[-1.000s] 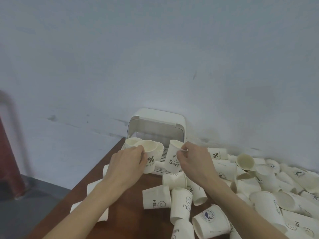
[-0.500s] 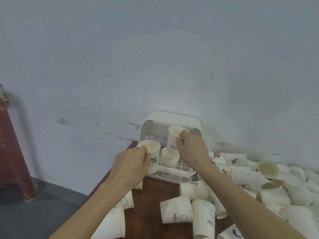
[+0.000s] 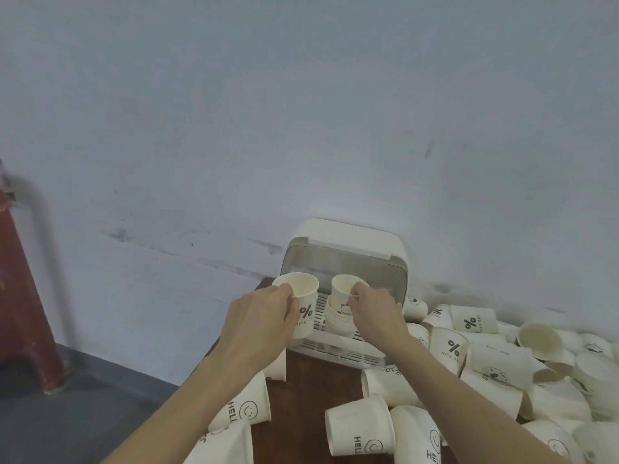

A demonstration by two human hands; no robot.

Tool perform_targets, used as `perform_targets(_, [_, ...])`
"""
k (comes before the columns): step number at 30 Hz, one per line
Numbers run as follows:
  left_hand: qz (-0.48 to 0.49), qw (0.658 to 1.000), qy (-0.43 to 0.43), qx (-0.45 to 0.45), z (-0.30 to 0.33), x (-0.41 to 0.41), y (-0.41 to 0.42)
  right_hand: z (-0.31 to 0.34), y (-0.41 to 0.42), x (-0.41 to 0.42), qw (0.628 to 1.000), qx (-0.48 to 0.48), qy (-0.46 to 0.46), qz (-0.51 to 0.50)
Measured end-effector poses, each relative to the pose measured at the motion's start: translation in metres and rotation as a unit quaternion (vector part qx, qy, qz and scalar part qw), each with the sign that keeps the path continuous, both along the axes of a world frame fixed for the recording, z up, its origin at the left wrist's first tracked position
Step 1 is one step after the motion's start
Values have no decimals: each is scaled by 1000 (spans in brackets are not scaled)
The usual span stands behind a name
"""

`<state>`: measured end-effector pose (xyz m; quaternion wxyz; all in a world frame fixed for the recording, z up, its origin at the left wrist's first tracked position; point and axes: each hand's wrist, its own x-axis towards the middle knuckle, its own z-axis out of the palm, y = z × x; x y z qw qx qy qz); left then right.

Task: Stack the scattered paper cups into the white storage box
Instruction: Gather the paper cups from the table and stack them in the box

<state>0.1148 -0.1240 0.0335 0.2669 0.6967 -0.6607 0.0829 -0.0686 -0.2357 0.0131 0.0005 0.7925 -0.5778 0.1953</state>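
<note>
The white storage box (image 3: 395, 259) stands open at the table's far edge against the wall, its lid raised. My left hand (image 3: 258, 319) grips an upright paper cup with a "%" print (image 3: 303, 306) in front of the box's left side. My right hand (image 3: 375, 313) pinches the rim of a second cup (image 3: 343, 289), which sits in the top of a short stack of cups (image 3: 338, 318) on the box's slatted tray. Several loose cups (image 3: 449, 346) lie scattered to the right.
The brown table (image 3: 301, 413) carries more tipped cups near me, such as a "HELLO" cup (image 3: 360, 426) and another (image 3: 244, 406) at the left edge. A dark red object (image 3: 20, 296) stands on the grey floor at the left. The pale wall rises right behind the box.
My right hand has lowered its cup from above the box into the top of the stack on the tray. My left hand has kept its "%" cup beside the box.
</note>
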Motion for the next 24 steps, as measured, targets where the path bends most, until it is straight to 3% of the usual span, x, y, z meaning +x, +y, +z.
perform_targets(13, [0, 1000, 3, 6, -2, 9, -9, -17, 9, 6, 997, 33, 63, 20])
perform_targets(24, [0, 999, -5, -49, 7, 10, -40, -35, 11, 9, 998, 47, 25, 35])
